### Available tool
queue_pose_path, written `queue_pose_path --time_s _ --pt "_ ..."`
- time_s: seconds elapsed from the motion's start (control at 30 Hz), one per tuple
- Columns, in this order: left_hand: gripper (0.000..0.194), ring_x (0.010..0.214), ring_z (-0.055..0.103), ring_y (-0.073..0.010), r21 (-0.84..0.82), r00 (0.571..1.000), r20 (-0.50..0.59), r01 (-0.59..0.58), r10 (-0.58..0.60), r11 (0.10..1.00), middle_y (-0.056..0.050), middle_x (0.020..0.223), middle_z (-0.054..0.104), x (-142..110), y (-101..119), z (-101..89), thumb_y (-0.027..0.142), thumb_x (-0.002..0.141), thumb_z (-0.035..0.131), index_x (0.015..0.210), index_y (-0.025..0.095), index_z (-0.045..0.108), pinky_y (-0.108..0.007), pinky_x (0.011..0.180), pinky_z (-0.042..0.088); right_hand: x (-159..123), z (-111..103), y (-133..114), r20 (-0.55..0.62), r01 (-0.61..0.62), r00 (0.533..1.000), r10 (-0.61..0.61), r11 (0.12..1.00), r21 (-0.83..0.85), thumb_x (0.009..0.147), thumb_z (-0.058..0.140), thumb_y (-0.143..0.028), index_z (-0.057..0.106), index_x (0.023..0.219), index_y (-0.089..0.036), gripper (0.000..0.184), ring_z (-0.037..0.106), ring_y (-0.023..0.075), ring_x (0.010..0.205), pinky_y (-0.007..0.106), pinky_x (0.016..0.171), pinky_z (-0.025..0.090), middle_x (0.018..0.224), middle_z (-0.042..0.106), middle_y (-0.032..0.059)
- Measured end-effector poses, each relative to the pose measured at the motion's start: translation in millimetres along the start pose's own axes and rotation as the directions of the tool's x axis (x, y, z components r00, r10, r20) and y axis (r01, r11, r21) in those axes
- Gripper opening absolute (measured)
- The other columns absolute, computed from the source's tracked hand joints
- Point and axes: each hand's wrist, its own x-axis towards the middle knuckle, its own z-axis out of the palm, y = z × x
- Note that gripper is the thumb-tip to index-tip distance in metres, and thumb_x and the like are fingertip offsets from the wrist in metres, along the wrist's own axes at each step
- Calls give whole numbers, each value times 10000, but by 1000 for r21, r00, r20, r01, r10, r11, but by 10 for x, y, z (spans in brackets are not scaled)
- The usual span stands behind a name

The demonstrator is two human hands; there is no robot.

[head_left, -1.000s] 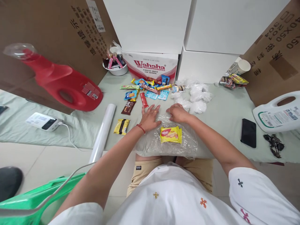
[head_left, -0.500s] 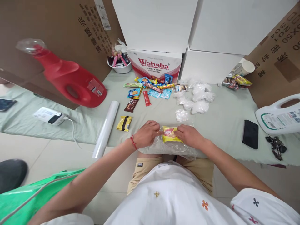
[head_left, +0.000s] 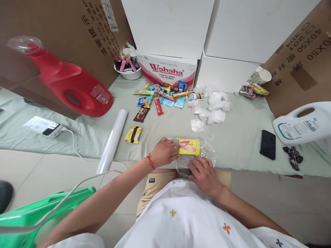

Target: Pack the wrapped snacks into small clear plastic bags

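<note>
A yellow snack packet (head_left: 190,146) lies flat on a sheet of clear plastic film (head_left: 207,150), close to the table's front edge. My left hand (head_left: 165,153) is at the packet's left end, fingers loosely apart, fingertips touching the packet and film. Bent over the near edge of the film is my right hand (head_left: 204,172), fingers curled toward the thumb with the film's edge at them. Left of the hands rests a second yellow packet (head_left: 133,134) with a dark band. A roll of film (head_left: 112,141) lies beyond it.
Assorted wrapped snacks (head_left: 165,94) lie before the Wahaba box (head_left: 167,70). Several bundles wrapped in clear plastic (head_left: 216,116) sit to their right. A red jug (head_left: 74,86) and white power bank (head_left: 43,126) stand left; a phone (head_left: 268,144), keys (head_left: 293,157) and white jug (head_left: 305,125) are right.
My right hand has left the packet and come down toward my body to the film's near edge. My left hand has shifted slightly down, and more of the packet shows.
</note>
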Motion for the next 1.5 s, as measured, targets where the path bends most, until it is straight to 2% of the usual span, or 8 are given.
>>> queue_pose_path --time_s 0.27,0.8,0.9,1.03,1.13,1.27,1.37,1.5 --pt "228 1396 487 -263 -38 982 -159 -110 102 993 -17 1452 634 30 40 -10 238 967 556 845 241 749 -481 1160 303 322 -320 221 -44 -40 998 45 992 120 1015 476 -142 722 1090 -210 266 614 183 942 278 746 481 1154 689 97" --pt "521 1281 605 -282 -589 983 -145 3 -110 808 -122 1355 651 -117 82 -20 346 878 580 1375 218 488 -499 1170 399 1267 -11 752 233 -472 880 413 812 344 914 548 -190 658 938 -194 112 556 157 718 250 665 345 811 670 19" --pt "412 1186 652 -293 -549 863 -267 230 -429 804 -108 1177 717 -100 237 148 455 859 652 1182 212 571 -554 1203 320 1252 10 754 205 -453 891 405 814 363 902 550 -189 643 909 -192 93 541 153 715 253 672 340 804 654 18" --pt "192 811 678 -222 -644 545 -180 564 -819 517 -25 778 674 22 178 303 411 920 540 897 230 600 -385 856 528 1255 -39 886 278 -445 893 352 780 440 890 576 -242 651 893 -197 88 505 136 654 249 641 327 717 613 -15" --pt "178 763 642 -239 -604 449 -92 684 -889 408 -12 709 624 26 -22 293 387 852 616 921 223 624 -373 766 517 1276 -76 1071 368 -450 886 282 714 536 864 620 -329 667 887 -192 147 476 123 616 241 609 324 682 592 -33" --pt "328 1103 604 -349 -387 352 -500 727 -791 568 -143 1031 673 -44 -71 136 293 785 670 1085 160 656 -530 988 453 1331 -19 1240 406 -457 881 244 660 596 813 652 -353 690 872 -177 190 493 122 636 236 611 350 702 596 -26" --pt "285 1231 579 -316 -182 581 -678 461 -450 869 -147 1149 682 29 115 9 215 875 588 1146 189 673 -533 1098 376 1388 61 1256 417 -438 887 198 646 626 800 664 -369 700 861 -169 212 508 126 643 236 612 362 709 605 -18" --pt "360 1363 544 -233 -90 945 -326 -5 -25 996 -72 1351 687 322 316 62 246 1012 464 1320 289 645 -508 1221 260 1443 40 1322 411 -374 904 114 677 634 806 644 -336 724 895 -162 212 532 135 661 239 638 376 703 624 -12"
